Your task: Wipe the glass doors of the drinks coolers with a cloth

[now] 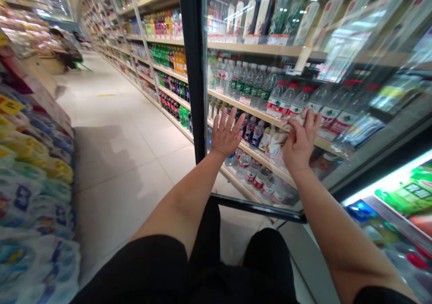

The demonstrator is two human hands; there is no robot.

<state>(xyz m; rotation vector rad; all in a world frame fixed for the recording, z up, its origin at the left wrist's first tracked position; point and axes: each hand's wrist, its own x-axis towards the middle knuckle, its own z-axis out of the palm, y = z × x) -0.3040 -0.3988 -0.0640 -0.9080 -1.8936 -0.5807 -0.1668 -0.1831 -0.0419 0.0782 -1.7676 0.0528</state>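
Observation:
A glass door [263, 178] with a black frame stands swung open in front of me, and bottles show through its pane. My left hand [227, 135] lies spread on the glass near the frame's left side, holding nothing. Farther right, my right hand [300, 144] presses a crumpled pale cloth [305, 115] against the pane. Part of the cloth is hidden under the fingers. Its reflection shows faintly in the glass just left of the hand.
Long shelves of drinks [168, 56] run along the aisle behind the door. Wrapped multipacks [37, 205] are stacked on my left. A lit cooler shelf [401, 218] with bottles lies at right. Down the aisle, a person [65, 49] sits low beside a display.

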